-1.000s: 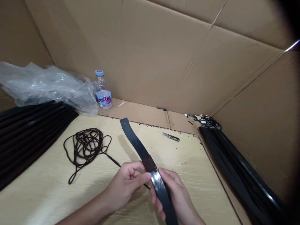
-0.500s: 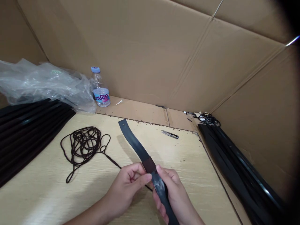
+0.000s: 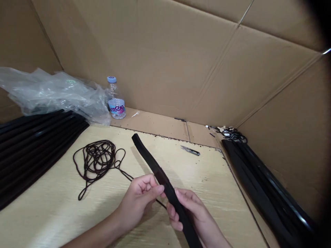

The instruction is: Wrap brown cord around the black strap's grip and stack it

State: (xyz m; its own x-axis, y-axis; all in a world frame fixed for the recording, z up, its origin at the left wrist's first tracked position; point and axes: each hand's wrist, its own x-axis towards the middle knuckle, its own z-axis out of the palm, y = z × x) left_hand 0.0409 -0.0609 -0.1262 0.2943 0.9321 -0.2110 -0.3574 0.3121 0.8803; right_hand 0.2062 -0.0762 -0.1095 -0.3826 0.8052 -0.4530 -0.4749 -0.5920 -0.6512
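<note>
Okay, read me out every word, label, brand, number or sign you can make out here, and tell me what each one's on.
"men": purple letters on the label of the plastic bottle; the word may run on around the side.
Bottle cap: a dark mark on top, too small to read.
Clear plastic bag: a faint greenish mark, too blurred to read.

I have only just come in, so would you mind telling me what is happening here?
A person's left hand and right hand hold a curved dark strip above the table, the left hand close to a brown band on it. A dark cord lies loosely coiled to the left, and small snips lie farther to the right, untouched.
</note>
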